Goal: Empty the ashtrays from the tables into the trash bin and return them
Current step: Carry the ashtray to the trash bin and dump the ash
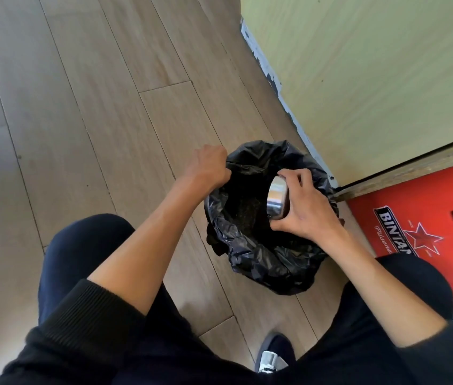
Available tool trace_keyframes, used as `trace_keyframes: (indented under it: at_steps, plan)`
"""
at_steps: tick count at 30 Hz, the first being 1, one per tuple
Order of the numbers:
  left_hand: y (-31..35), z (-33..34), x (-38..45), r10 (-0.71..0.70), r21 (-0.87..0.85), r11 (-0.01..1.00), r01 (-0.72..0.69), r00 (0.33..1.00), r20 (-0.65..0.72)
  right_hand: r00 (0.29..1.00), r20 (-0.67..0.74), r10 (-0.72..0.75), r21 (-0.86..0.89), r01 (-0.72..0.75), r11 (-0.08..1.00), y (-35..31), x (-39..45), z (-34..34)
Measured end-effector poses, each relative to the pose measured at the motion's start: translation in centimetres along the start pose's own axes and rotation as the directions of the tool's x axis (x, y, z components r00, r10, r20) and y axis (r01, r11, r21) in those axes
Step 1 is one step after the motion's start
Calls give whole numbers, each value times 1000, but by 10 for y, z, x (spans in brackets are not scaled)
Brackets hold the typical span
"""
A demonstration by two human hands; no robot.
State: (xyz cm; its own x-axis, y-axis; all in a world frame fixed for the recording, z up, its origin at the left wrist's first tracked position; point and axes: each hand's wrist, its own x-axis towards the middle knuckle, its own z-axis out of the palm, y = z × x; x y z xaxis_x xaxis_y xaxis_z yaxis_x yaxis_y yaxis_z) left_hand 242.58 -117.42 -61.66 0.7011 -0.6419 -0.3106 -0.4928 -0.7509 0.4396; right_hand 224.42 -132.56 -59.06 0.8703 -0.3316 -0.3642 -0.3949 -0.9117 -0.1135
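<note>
- Gripping the ashtray (277, 198): right hand (307, 208) wraps around its round metal body, fingers over the top edge, thumb under the lower edge.
- Ashtray is tipped on its side over the trash bin (250, 254), open face toward the bin's middle; its inside can't be made out.
- Left hand (210, 168) is clenched on the far-left rim of the black bag liner (258, 162), pinching the plastic.
- Bin stands on the wood-plank floor (81, 107), close to the base of a pale green wall (372, 79).
- Dark speckled debris shows inside the bag, below the ashtray.
- Red Bintang crate (420, 234) sits just right of the bin, under a wooden ledge (414, 168).
- Person's dark-trousered knees flank the bin; one shoe (274, 354) visible at bottom centre.
</note>
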Motion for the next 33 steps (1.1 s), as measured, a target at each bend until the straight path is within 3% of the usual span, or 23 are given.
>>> trace_keyframes:
  at_steps: [9, 16, 19, 23, 25, 28, 33]
  plan:
    - [0, 1, 2, 12, 36, 999, -12, 1000, 3, 997, -1, 79, -20, -79, 997, 2, -8, 5]
    - [-3, 3, 3, -8, 32, 999, 8, 1000, 2, 995, -85, 47, 8, -46, 999, 6, -10, 13]
    - [-2, 2, 3, -11, 22, 1000, 11, 1000, 14, 999, -33, 42, -28, -43, 999, 6, -9, 14]
    - [-2, 2, 2, -8, 40, 999, 8, 1000, 15, 989, -145, 23, 34, -18, 999, 8, -10, 20]
    - [-1, 1, 1, -15, 42, 999, 14, 1000, 20, 994, -99, 37, 47, -33, 998, 11, -5, 22]
    - [-1, 0, 1, -12, 42, 999, 12, 1000, 22, 993, -97, 63, 213, -42, 976, 20, -5, 29]
    - [-3, 0, 1, -8, 41, 999, 7, 1000, 29, 954, -271, 130, 502, 25, 865, 29, -25, 21]
